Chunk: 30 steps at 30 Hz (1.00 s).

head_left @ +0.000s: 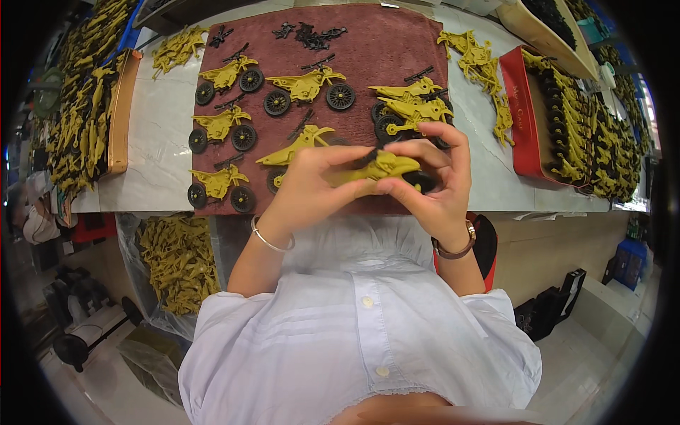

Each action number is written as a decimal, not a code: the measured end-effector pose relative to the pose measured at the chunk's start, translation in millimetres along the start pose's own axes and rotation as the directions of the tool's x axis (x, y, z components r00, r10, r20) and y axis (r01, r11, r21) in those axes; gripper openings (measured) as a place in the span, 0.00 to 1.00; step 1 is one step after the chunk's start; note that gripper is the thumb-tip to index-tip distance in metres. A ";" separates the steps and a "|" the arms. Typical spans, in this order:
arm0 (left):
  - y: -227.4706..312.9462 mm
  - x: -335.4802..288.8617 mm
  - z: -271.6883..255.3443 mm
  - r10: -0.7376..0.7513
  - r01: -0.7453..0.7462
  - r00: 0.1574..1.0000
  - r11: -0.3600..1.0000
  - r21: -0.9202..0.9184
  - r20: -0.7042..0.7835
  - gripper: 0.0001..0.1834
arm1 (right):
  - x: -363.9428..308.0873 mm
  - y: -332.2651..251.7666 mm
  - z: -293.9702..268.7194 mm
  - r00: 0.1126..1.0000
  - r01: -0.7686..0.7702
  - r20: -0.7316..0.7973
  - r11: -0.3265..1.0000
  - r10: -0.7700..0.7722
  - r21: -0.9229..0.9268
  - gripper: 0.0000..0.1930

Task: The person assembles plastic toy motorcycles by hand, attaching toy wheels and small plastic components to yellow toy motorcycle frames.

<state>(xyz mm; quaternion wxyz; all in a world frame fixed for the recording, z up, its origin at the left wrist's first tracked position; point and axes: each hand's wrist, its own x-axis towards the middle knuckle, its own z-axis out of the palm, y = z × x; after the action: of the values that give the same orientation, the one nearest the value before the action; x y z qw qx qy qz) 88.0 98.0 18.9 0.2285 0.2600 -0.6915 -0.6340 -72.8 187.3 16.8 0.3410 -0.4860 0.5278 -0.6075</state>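
Between my two hands, above the near edge of a maroon cloth (358,57), I hold a yellow toy motorcycle (386,165) with black parts. My left hand (312,183) pinches its left end, thumb below and fingers above. My right hand (439,173) is closed round its right end, where a dark wheel partly shows. Fingers hide much of the toy. Just behind my left hand lies another yellow toy motorcycle (297,147), partly covered. Beyond my right hand, several overlapping toy motorcycles (411,106) rest on the cloth.
More toy motorcycles (222,126) lie in rows at the cloth's left. Small black parts (312,35) sit at its far edge. Loose yellow parts (482,67) lie right of it. A red box (524,120) and an orange-edged box (122,113) flank the table. Below, a bag holds yellow parts (180,262).
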 end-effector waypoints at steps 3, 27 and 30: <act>-6.0 -0.6 3.7 -0.054 0.051 0.998 0.986 -0.157 -0.016 0.17 | 1.5 1.0 -1.8 0.997 -0.016 -0.076 0.999 0.014 -0.028 0.31; 28.0 121.6 -7.5 0.284 -0.334 0.941 0.863 0.379 0.184 0.23 | 15.4 16.6 -69.0 0.924 0.163 -0.258 0.901 -0.282 -0.402 0.30; 11.1 179.7 -28.8 0.107 -0.168 0.983 0.857 0.487 0.152 0.23 | 10.8 25.0 -94.6 0.920 -0.052 -0.222 0.458 -0.324 -0.887 0.29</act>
<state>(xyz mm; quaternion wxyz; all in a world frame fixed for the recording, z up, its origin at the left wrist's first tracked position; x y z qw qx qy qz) -30.8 -39.8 30.2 0.1565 0.2215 -0.8608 -0.4307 -168.4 201.3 -2.2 -0.1116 -0.5124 0.7751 -0.3523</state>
